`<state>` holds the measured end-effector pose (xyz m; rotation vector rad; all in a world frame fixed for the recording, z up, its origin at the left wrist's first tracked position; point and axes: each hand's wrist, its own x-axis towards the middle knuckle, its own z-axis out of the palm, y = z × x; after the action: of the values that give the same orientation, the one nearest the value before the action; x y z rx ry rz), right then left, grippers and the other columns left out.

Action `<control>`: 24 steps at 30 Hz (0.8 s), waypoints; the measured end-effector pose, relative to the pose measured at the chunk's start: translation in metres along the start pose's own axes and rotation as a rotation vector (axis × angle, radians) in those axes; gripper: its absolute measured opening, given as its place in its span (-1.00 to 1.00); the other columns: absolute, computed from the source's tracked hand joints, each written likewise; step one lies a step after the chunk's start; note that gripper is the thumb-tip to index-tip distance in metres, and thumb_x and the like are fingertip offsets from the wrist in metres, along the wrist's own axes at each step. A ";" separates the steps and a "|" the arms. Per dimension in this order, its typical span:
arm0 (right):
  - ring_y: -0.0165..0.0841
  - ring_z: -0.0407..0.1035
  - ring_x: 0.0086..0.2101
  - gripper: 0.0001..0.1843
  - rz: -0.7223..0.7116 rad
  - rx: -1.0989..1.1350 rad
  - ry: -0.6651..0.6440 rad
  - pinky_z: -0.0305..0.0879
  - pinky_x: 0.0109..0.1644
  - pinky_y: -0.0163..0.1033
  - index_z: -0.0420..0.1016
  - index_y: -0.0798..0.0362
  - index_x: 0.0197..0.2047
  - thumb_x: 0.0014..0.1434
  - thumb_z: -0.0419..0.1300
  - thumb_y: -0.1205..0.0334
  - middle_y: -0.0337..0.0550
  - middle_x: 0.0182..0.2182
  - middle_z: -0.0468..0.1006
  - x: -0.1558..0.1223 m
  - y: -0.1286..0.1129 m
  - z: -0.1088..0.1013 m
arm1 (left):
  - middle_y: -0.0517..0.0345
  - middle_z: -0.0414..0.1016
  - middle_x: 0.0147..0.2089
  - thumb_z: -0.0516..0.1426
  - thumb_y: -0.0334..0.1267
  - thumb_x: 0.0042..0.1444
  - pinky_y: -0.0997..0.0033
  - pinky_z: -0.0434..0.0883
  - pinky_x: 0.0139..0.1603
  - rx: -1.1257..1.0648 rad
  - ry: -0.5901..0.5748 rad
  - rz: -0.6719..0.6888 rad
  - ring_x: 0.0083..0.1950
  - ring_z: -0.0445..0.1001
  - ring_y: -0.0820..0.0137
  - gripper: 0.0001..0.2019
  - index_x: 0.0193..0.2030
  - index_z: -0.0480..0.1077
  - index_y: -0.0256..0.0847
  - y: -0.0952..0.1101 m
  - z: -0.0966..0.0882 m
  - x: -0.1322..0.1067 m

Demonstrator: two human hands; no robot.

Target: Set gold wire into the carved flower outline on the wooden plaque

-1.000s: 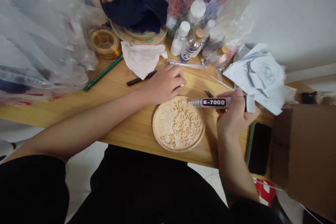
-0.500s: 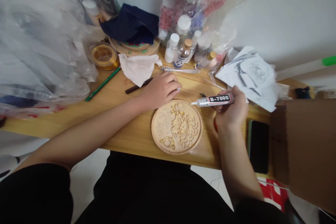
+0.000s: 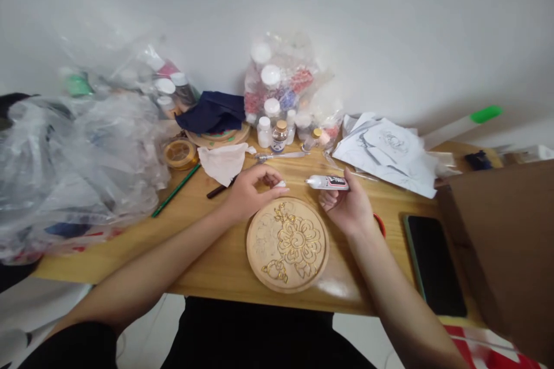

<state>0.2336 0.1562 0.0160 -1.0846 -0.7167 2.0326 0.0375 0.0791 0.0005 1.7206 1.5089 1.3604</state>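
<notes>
My right hand point(image 3: 350, 203) grips a glue tube point(image 3: 328, 183) with a dark label, held level above the table with its nozzle pointing left. In the fingers of my left hand point(image 3: 255, 193) is a small white cap point(image 3: 280, 184), pinched between thumb and forefinger. Below both hands lies a round wooden plate point(image 3: 255, 268) with a raised rim. A flower and scrolls of gold wire cover its middle and right, while pencil lines show on the left part. Neither hand touches the plate's drawn face.
Behind the hands stand several small bottles point(image 3: 279, 136), a pen point(image 3: 283, 155) and a white cloth point(image 3: 224, 162). At left are a gold wire spool point(image 3: 179, 153), a green pencil point(image 3: 176, 190) and plastic bags point(image 3: 86, 167). Paper sketches point(image 3: 385, 150), a phone point(image 3: 434, 265) and a cardboard box point(image 3: 502, 242) are right.
The view has tilted upward. My right hand has turned the glue tube, its nozzle drawing back from the plate's edge. My left fingers have curled, bringing the white cap into clearer sight.
</notes>
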 end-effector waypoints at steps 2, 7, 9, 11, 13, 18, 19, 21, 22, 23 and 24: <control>-0.52 0.06 -0.73 -0.57 0.028 0.011 -0.011 0.05 -0.66 -0.42 0.31 0.03 -0.51 0.20 0.11 -0.13 -0.40 -0.78 0.17 0.000 0.002 -0.001 | 0.16 0.56 -0.35 0.23 -0.14 0.11 0.43 0.48 -0.31 -0.061 0.009 -0.023 -0.35 0.50 0.47 -0.83 -0.33 0.43 -0.19 0.006 -0.001 -0.001; -0.53 0.08 -0.71 -0.51 0.074 0.032 -0.016 0.10 -0.62 -0.44 0.25 0.03 -0.55 0.21 0.11 -0.16 -0.39 -0.77 0.18 -0.002 0.005 -0.002 | 0.06 0.61 -0.23 0.21 -0.12 0.12 0.29 0.53 -0.15 -0.202 0.007 -0.099 -0.20 0.57 0.38 -0.82 -0.27 0.43 -0.18 0.018 -0.002 -0.005; -0.54 0.09 -0.71 -0.50 0.076 0.037 -0.015 0.11 -0.62 -0.44 0.25 0.03 -0.55 0.19 0.13 -0.19 -0.39 -0.77 0.19 -0.003 0.005 -0.001 | 0.04 0.62 -0.16 0.20 -0.14 0.13 0.28 0.54 -0.14 -0.255 -0.014 -0.137 -0.13 0.59 0.35 -0.84 -0.25 0.41 -0.18 0.020 0.000 -0.007; -0.54 0.09 -0.71 -0.49 0.078 0.037 -0.017 0.11 -0.62 -0.43 0.24 0.03 -0.56 0.17 0.15 -0.21 -0.39 -0.77 0.19 -0.003 0.005 0.000 | 0.03 0.63 -0.14 0.20 -0.18 0.13 0.31 0.55 -0.19 -0.291 -0.031 -0.174 -0.13 0.61 0.34 -0.86 -0.25 0.38 -0.17 0.022 0.002 -0.008; -0.53 0.09 -0.71 -0.49 0.080 0.032 -0.021 0.10 -0.63 -0.43 0.25 0.03 -0.56 0.18 0.14 -0.21 -0.39 -0.78 0.19 -0.003 0.006 0.000 | 0.03 0.63 -0.16 0.20 -0.21 0.13 0.35 0.55 -0.26 -0.313 -0.038 -0.204 -0.15 0.62 0.34 -0.88 -0.27 0.37 -0.17 0.022 0.004 -0.009; -0.54 0.11 -0.71 -0.55 0.084 0.018 -0.015 0.09 -0.63 -0.44 0.33 0.03 -0.49 0.19 0.13 -0.18 -0.41 -0.77 0.20 -0.003 0.006 -0.002 | 0.05 0.63 -0.18 0.20 -0.23 0.10 0.40 0.54 -0.30 -0.346 -0.038 -0.222 -0.20 0.62 0.38 -0.88 -0.28 0.36 -0.17 0.021 0.005 -0.010; -0.54 0.12 -0.71 -0.55 0.085 0.016 -0.010 0.09 -0.63 -0.45 0.34 0.03 -0.48 0.19 0.13 -0.17 -0.41 -0.76 0.21 -0.003 0.006 -0.002 | 0.06 0.63 -0.18 0.20 -0.24 0.09 0.41 0.54 -0.29 -0.347 -0.036 -0.221 -0.20 0.62 0.38 -0.88 -0.28 0.36 -0.17 0.021 0.005 -0.009; -0.55 0.11 -0.71 -0.55 0.086 0.014 -0.003 0.09 -0.62 -0.45 0.35 0.04 -0.48 0.19 0.12 -0.17 -0.41 -0.77 0.21 -0.003 0.006 -0.002 | 0.07 0.63 -0.18 0.20 -0.24 0.09 0.42 0.54 -0.28 -0.345 -0.033 -0.221 -0.19 0.61 0.39 -0.89 -0.28 0.36 -0.17 0.022 0.005 -0.009; -0.55 0.11 -0.71 -0.55 0.086 0.014 -0.001 0.09 -0.62 -0.46 0.35 0.04 -0.48 0.19 0.12 -0.17 -0.41 -0.77 0.21 -0.003 0.006 -0.001 | 0.07 0.62 -0.18 0.20 -0.24 0.09 0.42 0.54 -0.28 -0.341 -0.033 -0.220 -0.19 0.61 0.39 -0.89 -0.28 0.36 -0.17 0.022 0.004 -0.009; -0.55 0.11 -0.71 -0.55 0.086 0.014 0.001 0.09 -0.62 -0.46 0.35 0.04 -0.48 0.19 0.12 -0.18 -0.41 -0.77 0.21 -0.003 0.006 -0.001 | 0.07 0.62 -0.18 0.20 -0.24 0.09 0.41 0.54 -0.28 -0.336 -0.035 -0.220 -0.19 0.60 0.39 -0.89 -0.28 0.36 -0.17 0.022 0.004 -0.009; -0.55 0.11 -0.71 -0.54 0.086 0.015 0.003 0.09 -0.62 -0.46 0.34 0.04 -0.49 0.20 0.12 -0.18 -0.41 -0.77 0.21 -0.003 0.006 0.000 | 0.07 0.62 -0.18 0.20 -0.23 0.09 0.41 0.54 -0.28 -0.329 -0.037 -0.220 -0.20 0.60 0.39 -0.89 -0.28 0.37 -0.17 0.022 0.004 -0.009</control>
<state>0.2334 0.1503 0.0130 -1.1270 -0.6623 2.1050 0.0521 0.0651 0.0143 1.3302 1.3224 1.3641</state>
